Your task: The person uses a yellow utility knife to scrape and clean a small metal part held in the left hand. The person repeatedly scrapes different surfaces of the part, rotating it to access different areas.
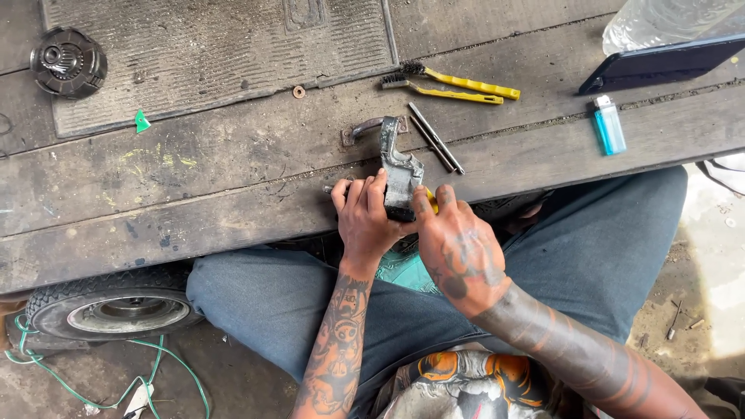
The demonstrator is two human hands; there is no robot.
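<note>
My left hand (365,213) grips the lower end of a grimy grey metal bracket-shaped part (400,167) that stands on the edge of the worn wooden platform (233,178). My right hand (458,244) presses against the same part from the right, holding a yellow-handled tool whose tip peeks out near my thumb (430,199). Both forearms are tattooed. I sit with my jeans-clad legs under the platform.
Two yellow-handled wire brushes (454,85), two thin metal rods (436,138), a washer (299,91), a blue lighter (609,124), a dark phone (660,66), a plastic bottle (660,19), a rubber mat (217,54), a round metal part (68,62). Small wheel (116,310) and green cable (93,380) below.
</note>
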